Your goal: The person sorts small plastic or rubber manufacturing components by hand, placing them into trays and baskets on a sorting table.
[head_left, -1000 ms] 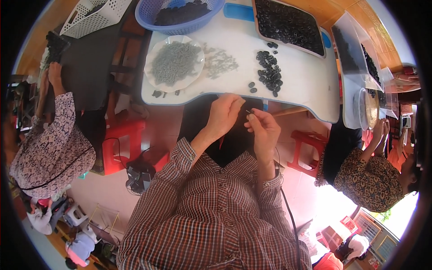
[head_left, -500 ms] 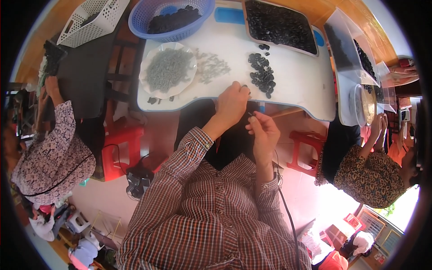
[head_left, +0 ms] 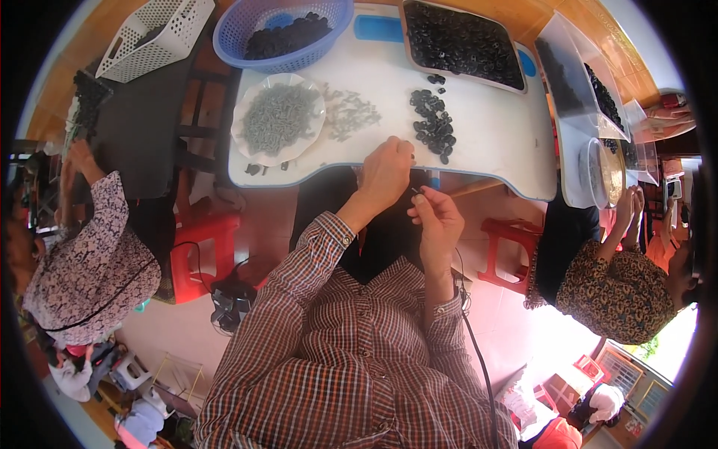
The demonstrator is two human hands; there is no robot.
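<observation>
My left hand (head_left: 387, 173) hangs at the white table's (head_left: 389, 67) near edge with its fingers curled together. Whatever it holds, if anything, is hidden from view. Just to its right and lower, my right hand (head_left: 437, 217) pinches a small dark piece (head_left: 416, 190) between thumb and finger, too small to name. Beyond my hands lies a loose pile of small black parts (head_left: 434, 123). To the left, a white scalloped plate (head_left: 238, 135) carries many small grey-translucent pieces (head_left: 277, 116), and similar loose pieces (head_left: 350, 112) are strewn beside it.
A blue basket (head_left: 288, 60) of black parts stands at the far left of the table, a tray (head_left: 467, 72) of black parts at the far right. Co-workers sit on both sides near a dark table (head_left: 142, 112) and clear bins (head_left: 576, 82). Red stools (head_left: 508, 251) flank me.
My two hands stay almost where they were, fingers still closed. The co-worker's hand at the left has shifted slightly toward its owner.
</observation>
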